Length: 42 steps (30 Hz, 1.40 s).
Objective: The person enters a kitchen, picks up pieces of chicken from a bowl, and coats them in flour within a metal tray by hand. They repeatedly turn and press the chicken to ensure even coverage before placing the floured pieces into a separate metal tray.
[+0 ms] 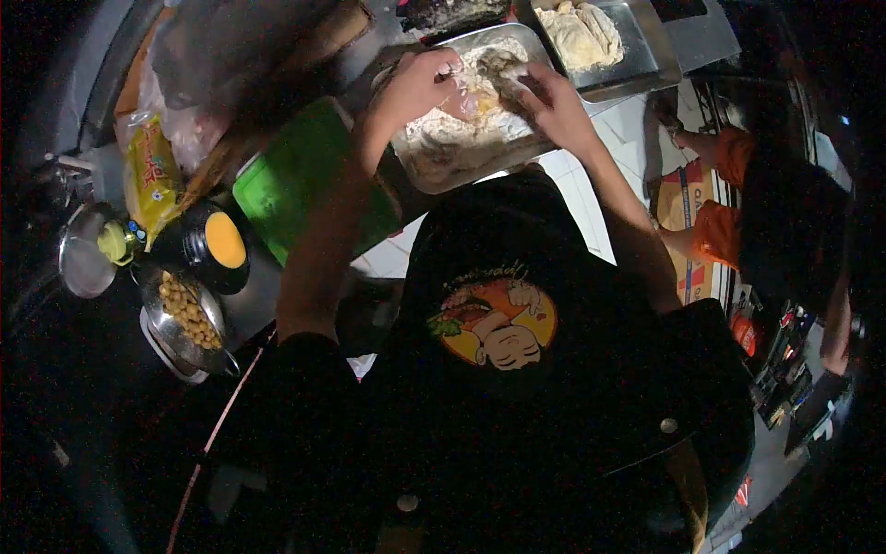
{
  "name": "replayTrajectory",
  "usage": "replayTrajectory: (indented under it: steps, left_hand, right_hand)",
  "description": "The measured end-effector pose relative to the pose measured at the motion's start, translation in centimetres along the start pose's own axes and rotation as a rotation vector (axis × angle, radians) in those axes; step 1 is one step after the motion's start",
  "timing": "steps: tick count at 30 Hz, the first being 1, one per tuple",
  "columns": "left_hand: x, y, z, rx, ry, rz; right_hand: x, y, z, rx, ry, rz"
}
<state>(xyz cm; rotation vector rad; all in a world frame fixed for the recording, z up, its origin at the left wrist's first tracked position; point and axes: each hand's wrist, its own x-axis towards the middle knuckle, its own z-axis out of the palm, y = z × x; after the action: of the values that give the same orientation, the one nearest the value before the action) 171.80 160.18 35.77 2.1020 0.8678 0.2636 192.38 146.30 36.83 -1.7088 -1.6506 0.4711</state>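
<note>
A metal tray (pixel 441 181) of white flour (pixel 443 138) lies in front of me, with both hands over it. My left hand (pixel 426 85) is at the tray's left side, its floury fingers loosely bent and apart beside a pale pinkish-yellow, wet-looking piece (pixel 478 103) in the flour. From the right, my right hand (pixel 552 100) reaches in, fingers apart and dusted with flour, close to a darker hollow (pixel 501 65) in it. No held object shows in either hand. At the upper right, a second metal tray (pixel 641 76) bears a pale, flour-coated mass (pixel 583 35).
Left of the flour tray is a green board or lid (pixel 295 171). Further left are a dark pot with orange-yellow contents (pixel 225 240), a metal bowl of small brown balls (pixel 192 312) and a yellow packet (pixel 152 175). A person in orange-cuffed dark clothing (pixel 784 212) is at the right, near cardboard boxes (pixel 681 198).
</note>
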Motion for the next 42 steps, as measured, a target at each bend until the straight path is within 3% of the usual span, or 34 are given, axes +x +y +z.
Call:
replayTrajectory:
  steps: [1, 4, 9, 11, 13, 15, 16, 17, 18, 20, 22, 23, 24, 26, 27, 30, 31, 33, 34, 36, 37, 38, 39, 40, 42]
  left_hand:
    - [0.4, 0.2, -0.7, -0.019, -0.058, 0.031]
    - [1.5, -1.1, -0.2, -0.041, -0.083, 0.142]
    - [2.1, 0.0, 0.0, 0.057, 0.036, 0.386]
    - [2.4, 0.1, 0.2, 0.241, 0.112, 0.626]
    - [2.7, -0.3, -0.3, 0.183, 0.118, 0.546]
    - [2.4, -0.3, -1.3, 0.132, 0.121, 0.468]
    - [1.6, 0.1, -1.9, 0.027, 0.119, 0.331]
    - [1.1, 0.5, -2.6, -0.077, 0.113, 0.195]
    - [0.9, -0.2, -2.6, -0.073, 0.11, 0.195]
    - [0.3, -2.2, -2.0, -0.076, -0.022, 0.087]
    - [-1.0, -1.5, -2.0, 0.014, -0.016, 0.187]
    - [-1.4, -1.1, -2.1, 0.102, -0.003, 0.289]
    - [-1.3, -1.3, -1.9, 0.105, 0.005, 0.283]
    - [-1.1, -1.5, -1.2, 0.14, 0.141, 0.397]
    - [-0.3, -1.0, -1.5, 0.042, 0.042, 0.381]
    - [1.7, -0.7, -0.9, 0.083, 0.092, 0.463]
    - [2.0, -0.4, -0.8, 0.082, 0.094, 0.464]
    - [2.5, 0.0, -0.8, 0.039, 0.129, 0.41]
    - [2.5, 0.3, -1.4, 0.04, 0.129, 0.41]
    - [1.8, 0.6, -2.9, -0.061, 0.209, 0.362]
    - [1.4, 0.1, -3.3, -0.138, 0.157, 0.218]
    - [1.1, -0.2, -3.6, -0.137, 0.155, 0.221]
    - [0.6, -0.9, -3.7, -0.082, 0.19, 0.249]
    - [0.3, -0.6, -4.1, -0.026, 0.228, 0.276]
    - [-0.8, -0.6, -4.4, -0.035, 0.192, 0.21]
  right_hand:
    - [-0.5, -1.0, -0.8, 0.152, -0.091, 0.18]
    - [-1.6, -3.3, -2.3, 0.038, -0.276, 0.235]
    - [-2.9, -4.8, -0.5, -0.07, -0.331, 0.037]
    - [-2.6, -5.0, -0.6, -0.073, -0.355, -0.002]
    - [-2.2, -4.9, -0.5, -0.07, -0.385, -0.05]
    - [-1.4, -4.3, -0.3, -0.063, -0.293, 0.095]
    - [-0.7, -4.1, 0.2, -0.061, -0.291, 0.091]
    - [0.1, -3.9, 0.9, -0.071, -0.161, 0.078]
    - [0.9, -3.8, 1.8, -0.081, -0.034, 0.067]
    - [2.2, -2.8, 3.6, -0.164, 0.046, -0.047]
    - [3.5, -2.3, 4.5, -0.171, -0.045, -0.117]
    - [4.0, -2.0, 4.5, 0.051, -0.105, 0.01]
    - [4.1, -1.5, 4.6, 0.053, -0.109, 0.002]
    - [3.5, -0.6, 4.7, 0.295, -0.125, 0.335]
    - [3.5, -0.1, 4.7, 0.248, -0.101, 0.317]
    - [3.3, -1.8, 2.9, 0.162, -0.107, 0.422]
    - [3.1, -2.6, 2.3, 0.16, -0.107, 0.421]
    - [2.2, -4.3, 1.5, -0.178, 0.091, 0.001]
    - [1.5, -5.4, 1.5, -0.177, 0.091, 0.001]
    - [0.7, -7.6, 2.5, 0.05, -0.277, -0.043]
    - [0.8, -7.9, 3.9, -0.02, -0.335, -0.142]
    - [0.7, -8.1, 5.9, -0.093, -0.393, -0.241]
    - [1.2, -8.2, 8.2, 0.146, -0.486, 0.163]
    - [1.6, -9.1, 9.1, 0.145, -0.485, 0.163]
    - [2.4, -10.2, 10.0, -0.151, -0.449, 0.09]
